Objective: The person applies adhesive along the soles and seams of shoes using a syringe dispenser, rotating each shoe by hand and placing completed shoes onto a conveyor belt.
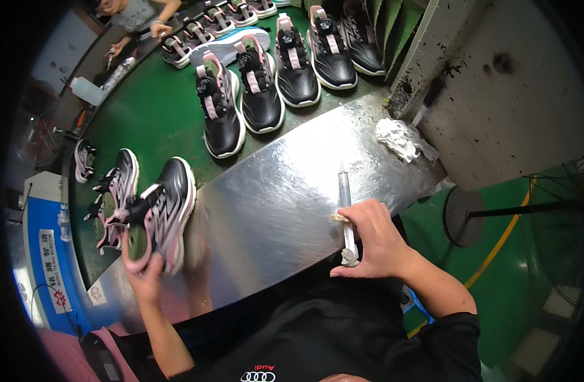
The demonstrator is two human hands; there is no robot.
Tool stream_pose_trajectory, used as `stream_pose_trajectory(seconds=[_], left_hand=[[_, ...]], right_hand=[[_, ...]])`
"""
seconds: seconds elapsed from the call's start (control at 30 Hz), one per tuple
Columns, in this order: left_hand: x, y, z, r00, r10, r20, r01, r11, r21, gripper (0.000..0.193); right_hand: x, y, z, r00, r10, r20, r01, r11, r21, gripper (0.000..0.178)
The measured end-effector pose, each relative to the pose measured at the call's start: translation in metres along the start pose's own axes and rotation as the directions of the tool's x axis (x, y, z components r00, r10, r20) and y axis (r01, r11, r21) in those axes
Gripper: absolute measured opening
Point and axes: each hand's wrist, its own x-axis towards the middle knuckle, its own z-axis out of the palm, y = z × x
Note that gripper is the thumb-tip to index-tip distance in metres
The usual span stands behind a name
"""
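My left hand [147, 280] grips a black and pink sneaker [174, 216] by its heel at the left end of the shiny metal plate. The sneaker's toe points away from me, and the fingers are partly hidden behind the heel. In my right hand [379, 239] is a clear syringe [344, 188], its narrow tip pointing away from me above the plate. My thumb lies near the plunger end, which has whitish residue on it, and the fingers wrap around the flange. A second sneaker [123, 181] of the same kind rests just left of the held one.
Matching sneakers [260, 95] stand in a row on the green table [152, 127]. Crumpled white material [400, 139] and a brush [429, 102] lie beside the stained metal panel [508, 83]. A white bottle [87, 90] and another person [136, 19] are at the far left.
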Motion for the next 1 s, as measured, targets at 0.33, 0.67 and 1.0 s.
stream_pose_trajectory(seconds=[0.33,0.67,1.0], left_hand=[[0.003,-0.019,0.01,0.993,-0.106,0.049,0.117,0.876,-0.467,0.064],[0.119,-0.072,0.01,0.872,-0.349,0.343,0.388,0.92,-0.049,0.028],[0.064,0.045,0.098,0.963,-0.111,0.245,0.25,0.707,-0.662,0.04]], right_hand=[[0.002,-0.004,-0.044,0.962,0.063,0.266,-0.004,0.976,-0.216,0.082],[0.012,-0.024,-0.059,0.858,0.108,0.503,0.075,0.941,-0.33,0.08],[0.012,-0.016,-0.053,0.884,0.14,0.446,-0.1,0.989,-0.112,0.089]])
